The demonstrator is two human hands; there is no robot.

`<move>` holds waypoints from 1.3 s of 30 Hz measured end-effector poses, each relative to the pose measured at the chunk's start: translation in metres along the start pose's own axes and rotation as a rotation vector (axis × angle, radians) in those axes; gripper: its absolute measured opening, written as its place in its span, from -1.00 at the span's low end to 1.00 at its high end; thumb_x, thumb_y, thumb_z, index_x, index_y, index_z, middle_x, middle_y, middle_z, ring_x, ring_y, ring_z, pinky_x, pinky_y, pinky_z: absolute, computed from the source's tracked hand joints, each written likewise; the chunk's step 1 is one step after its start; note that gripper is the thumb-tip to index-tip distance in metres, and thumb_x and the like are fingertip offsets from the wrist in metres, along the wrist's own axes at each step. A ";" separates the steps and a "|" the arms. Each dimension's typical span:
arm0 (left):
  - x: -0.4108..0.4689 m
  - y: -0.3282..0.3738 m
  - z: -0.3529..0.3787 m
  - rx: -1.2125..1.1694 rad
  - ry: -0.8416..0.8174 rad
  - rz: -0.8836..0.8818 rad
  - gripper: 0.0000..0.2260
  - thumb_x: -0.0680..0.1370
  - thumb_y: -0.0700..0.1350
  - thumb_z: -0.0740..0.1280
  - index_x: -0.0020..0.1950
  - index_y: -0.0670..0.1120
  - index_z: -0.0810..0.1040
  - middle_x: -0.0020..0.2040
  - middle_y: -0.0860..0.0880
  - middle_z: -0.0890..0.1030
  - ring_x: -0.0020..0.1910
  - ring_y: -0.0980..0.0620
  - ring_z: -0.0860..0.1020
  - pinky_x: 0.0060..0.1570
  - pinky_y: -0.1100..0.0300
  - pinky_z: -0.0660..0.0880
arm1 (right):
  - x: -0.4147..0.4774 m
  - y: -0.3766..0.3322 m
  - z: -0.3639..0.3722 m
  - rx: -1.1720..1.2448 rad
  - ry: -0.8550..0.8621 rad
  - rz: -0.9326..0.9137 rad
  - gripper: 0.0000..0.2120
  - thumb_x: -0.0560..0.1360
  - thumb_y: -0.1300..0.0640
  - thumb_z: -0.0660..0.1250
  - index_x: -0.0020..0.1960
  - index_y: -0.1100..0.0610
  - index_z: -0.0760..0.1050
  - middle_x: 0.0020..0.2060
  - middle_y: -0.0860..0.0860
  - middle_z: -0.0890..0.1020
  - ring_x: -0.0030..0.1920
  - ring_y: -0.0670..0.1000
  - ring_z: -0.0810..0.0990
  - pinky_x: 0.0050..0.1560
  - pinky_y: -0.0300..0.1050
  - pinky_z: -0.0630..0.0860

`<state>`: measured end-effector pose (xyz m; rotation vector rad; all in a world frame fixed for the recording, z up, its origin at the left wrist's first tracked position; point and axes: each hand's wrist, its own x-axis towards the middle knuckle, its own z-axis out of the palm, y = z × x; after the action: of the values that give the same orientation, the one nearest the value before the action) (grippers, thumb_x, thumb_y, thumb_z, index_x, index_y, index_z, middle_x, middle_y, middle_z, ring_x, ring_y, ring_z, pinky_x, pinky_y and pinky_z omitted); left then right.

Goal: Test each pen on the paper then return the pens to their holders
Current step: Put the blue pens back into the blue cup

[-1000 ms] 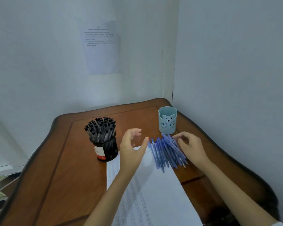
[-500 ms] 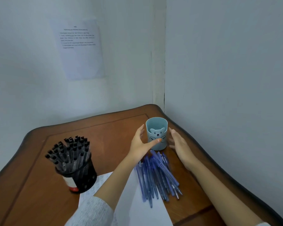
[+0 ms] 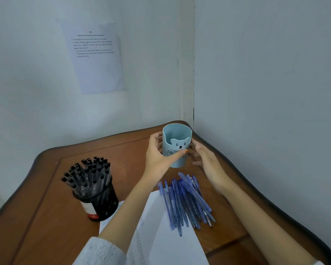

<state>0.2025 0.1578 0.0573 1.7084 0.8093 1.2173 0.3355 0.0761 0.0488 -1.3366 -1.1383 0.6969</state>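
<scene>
Blue holder [image 3: 177,144] in left hand [image 3: 157,158] grip

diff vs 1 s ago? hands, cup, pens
The left hand moved from above the paper to the blue cup and now grips it, thumb across the front. The right hand left the blue pens and came up beside the cup, fingers open. Pens and the black pen holder stayed put.

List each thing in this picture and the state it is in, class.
Blue cup, empty, gripped by the left hand.
Right hand, open beside the cup.
Blue pens, loose pile lying partly on the paper.
Black pens, standing in the black holder.
</scene>
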 end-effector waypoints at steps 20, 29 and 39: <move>-0.083 -0.004 -0.077 -0.058 0.181 -0.105 -0.25 0.21 -0.16 0.65 0.30 0.01 0.38 0.23 0.11 0.53 0.19 0.17 0.52 0.13 0.15 0.53 | -0.051 0.022 0.071 -1.084 0.093 0.397 0.08 0.31 -0.42 0.33 0.55 0.13 -0.08 0.39 0.15 0.29 0.39 0.12 0.27 0.34 -0.02 0.25; -0.093 -0.002 -0.081 -0.058 0.141 -0.117 -0.27 0.21 -0.15 0.65 0.28 0.05 0.37 0.21 0.15 0.52 0.18 0.19 0.51 0.02 0.27 0.54 | -0.051 0.026 0.043 -0.898 0.068 0.352 -0.04 0.37 -0.03 0.50 0.54 0.10 -0.04 0.32 0.13 0.39 0.26 0.09 0.42 0.23 -0.09 0.44; -0.103 0.001 -0.080 -0.057 0.094 -0.103 -0.28 0.22 -0.17 0.64 0.26 0.09 0.37 0.20 0.18 0.51 0.16 0.22 0.51 -0.07 0.37 0.52 | -0.062 0.026 0.030 -0.959 0.097 0.214 -0.15 0.47 0.11 0.43 0.54 0.08 -0.07 0.15 0.06 0.54 -0.04 0.02 0.60 -0.10 -0.23 0.55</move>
<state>0.0939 0.0905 0.0299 1.5540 0.8994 1.2457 0.2926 0.0350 0.0050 -2.2903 -1.3142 0.1963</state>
